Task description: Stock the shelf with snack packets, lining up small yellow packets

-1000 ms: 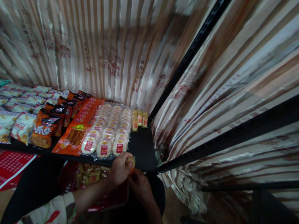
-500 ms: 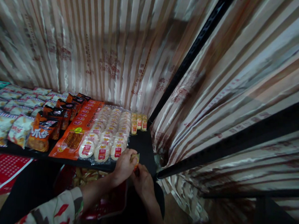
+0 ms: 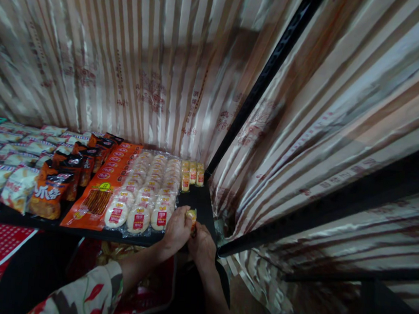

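The left hand [image 3: 177,231] and right hand [image 3: 202,245] pinch a small yellow snack packet [image 3: 191,216] between their fingertips; beyond them, similar packets [image 3: 193,172] sit on the black shelf [image 3: 201,203].

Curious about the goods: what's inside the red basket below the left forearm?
Yellowish packets show in the red basket; the left forearm and sleeve hide part, and its bottom cannot be seen.

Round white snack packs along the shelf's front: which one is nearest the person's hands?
The rightmost front pack, close beside the left hand. The middle pack and leftmost pack lie farther off, the leftmost next to the flat orange package.
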`<action>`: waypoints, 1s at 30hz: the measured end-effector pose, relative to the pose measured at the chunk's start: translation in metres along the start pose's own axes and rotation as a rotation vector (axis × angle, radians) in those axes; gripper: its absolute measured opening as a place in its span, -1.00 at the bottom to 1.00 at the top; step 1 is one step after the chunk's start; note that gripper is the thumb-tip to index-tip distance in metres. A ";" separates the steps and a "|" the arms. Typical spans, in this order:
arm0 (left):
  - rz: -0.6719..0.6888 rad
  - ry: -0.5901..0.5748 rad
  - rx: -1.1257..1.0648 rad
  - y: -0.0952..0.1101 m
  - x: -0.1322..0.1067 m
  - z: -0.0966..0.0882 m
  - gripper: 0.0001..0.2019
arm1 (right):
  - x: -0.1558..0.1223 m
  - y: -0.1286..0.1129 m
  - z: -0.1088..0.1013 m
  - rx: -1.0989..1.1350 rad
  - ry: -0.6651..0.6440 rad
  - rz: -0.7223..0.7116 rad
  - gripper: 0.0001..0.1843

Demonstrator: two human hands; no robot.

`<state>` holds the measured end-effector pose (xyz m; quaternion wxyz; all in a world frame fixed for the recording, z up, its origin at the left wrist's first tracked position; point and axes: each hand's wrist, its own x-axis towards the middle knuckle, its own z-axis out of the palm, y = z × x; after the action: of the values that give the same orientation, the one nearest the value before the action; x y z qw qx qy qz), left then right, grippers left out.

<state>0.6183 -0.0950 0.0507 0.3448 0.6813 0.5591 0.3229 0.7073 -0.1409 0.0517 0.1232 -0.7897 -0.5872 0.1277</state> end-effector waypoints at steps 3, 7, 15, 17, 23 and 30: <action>-0.018 -0.022 0.008 0.001 0.005 0.002 -0.63 | 0.006 -0.001 0.001 0.021 0.003 0.027 -0.70; -0.033 -0.054 0.033 0.004 0.011 0.003 -0.62 | 0.014 0.000 0.006 0.063 0.027 0.070 -0.57; -0.066 -0.033 0.117 0.006 0.029 0.014 -0.56 | 0.034 -0.001 0.011 0.113 0.074 0.114 -0.61; -0.077 -0.028 0.130 0.008 0.033 0.016 -0.55 | 0.039 -0.001 0.012 0.122 0.096 0.125 -0.61; -0.104 -0.017 0.092 0.015 0.043 0.021 -0.55 | 0.059 0.003 0.017 0.164 0.156 0.096 -0.59; -0.035 0.008 -0.032 0.018 0.056 0.028 -0.61 | 0.089 0.009 0.020 0.183 0.211 0.078 -0.60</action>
<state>0.6603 -0.0454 0.0528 0.3588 0.6647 0.5670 0.3285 0.7329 -0.0574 0.0253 0.2506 -0.8066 -0.5256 0.1018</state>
